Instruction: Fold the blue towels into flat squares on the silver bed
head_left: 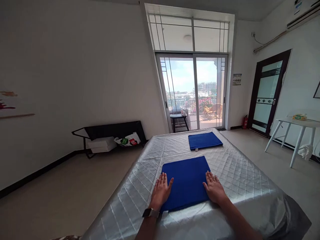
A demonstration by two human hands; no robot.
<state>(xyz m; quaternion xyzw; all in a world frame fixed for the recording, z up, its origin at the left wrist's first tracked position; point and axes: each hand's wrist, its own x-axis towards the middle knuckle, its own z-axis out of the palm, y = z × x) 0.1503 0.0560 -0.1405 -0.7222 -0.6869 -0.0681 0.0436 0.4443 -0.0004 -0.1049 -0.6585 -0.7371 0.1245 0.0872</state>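
Observation:
A flat blue folded cloth piece [187, 183], maybe a cushion cover, lies on the silver quilted sheet [140, 186] in front of me. My left hand [161, 190] rests flat along its left edge, fingers stretched forward and thumb out over the blue fabric. On the opposite edge lies my right hand [213, 188], also flat, its thumb touching the blue. A white tag shows at the near left corner, close to my watch [150, 212]. Beyond, a second blue folded piece [205, 140] lies flat, with a small white tag on its near edge.
Low by the left wall stands a black bench frame [115, 130] with white boxes [101, 145] and a printed bag [128, 139]. Sliding glass doors [195, 93] are ahead. A white table [300, 123] and a dark-framed door [270, 95] are at the right.

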